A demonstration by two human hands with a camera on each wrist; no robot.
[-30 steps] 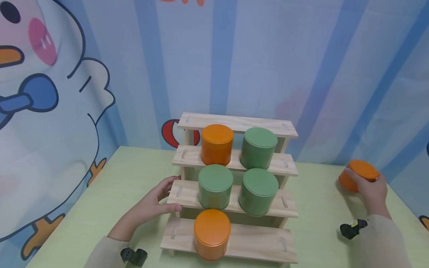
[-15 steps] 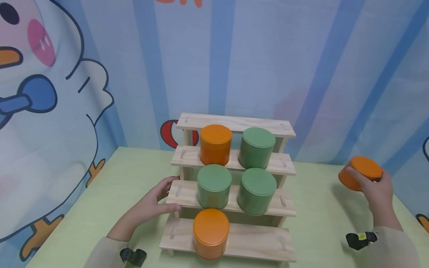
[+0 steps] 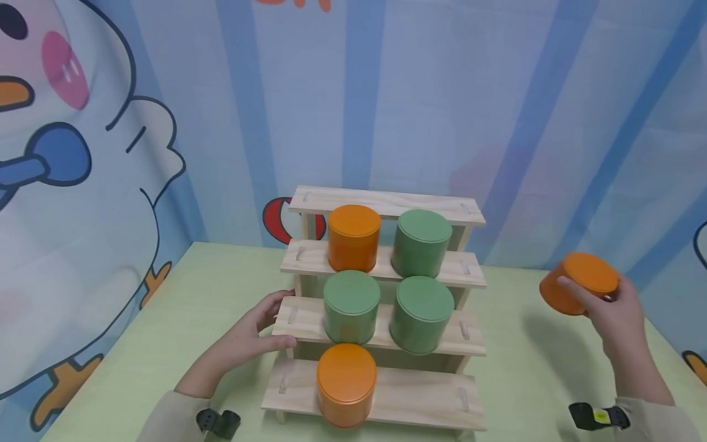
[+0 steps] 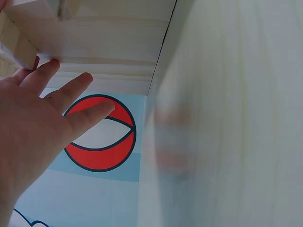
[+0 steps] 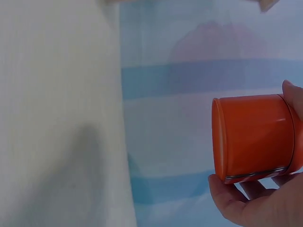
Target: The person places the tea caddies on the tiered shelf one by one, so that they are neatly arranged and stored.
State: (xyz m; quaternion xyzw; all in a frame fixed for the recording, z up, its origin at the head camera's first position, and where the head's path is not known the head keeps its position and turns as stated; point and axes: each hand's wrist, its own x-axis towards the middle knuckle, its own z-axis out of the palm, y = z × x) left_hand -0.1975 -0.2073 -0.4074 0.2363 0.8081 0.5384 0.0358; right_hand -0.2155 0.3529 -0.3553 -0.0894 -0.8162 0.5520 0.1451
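My right hand (image 3: pixel 618 313) grips an orange canister (image 3: pixel 580 282) with a lid. It hangs tilted above the table, right of a stepped wooden rack (image 3: pixel 425 402). In the right wrist view the thumb and fingers lie on either side of the canister (image 5: pixel 253 137). My left hand (image 3: pixel 251 331) rests on the rack's left side, thumb at a shelf's front edge. Its fingers (image 4: pixel 71 92) look fairly straight and spread in the left wrist view. On the rack stand an orange canister (image 3: pixel 355 239) and a green one (image 3: pixel 421 244), two green ones (image 3: pixel 351 307) lower, and an orange one (image 3: pixel 346 385) on the lowest shelf.
The rack's top shelf (image 3: pixel 386 204) bears no canister. A pale green table (image 3: pixel 513 368) lies under everything. Behind it hangs a blue striped cloth (image 3: pixel 420 110), with a cartoon bird (image 3: pixel 83 245) on the left.
My right hand has lifted the orange canister off the table, tilting it, and brought it slightly left. My left hand stays at the rack.
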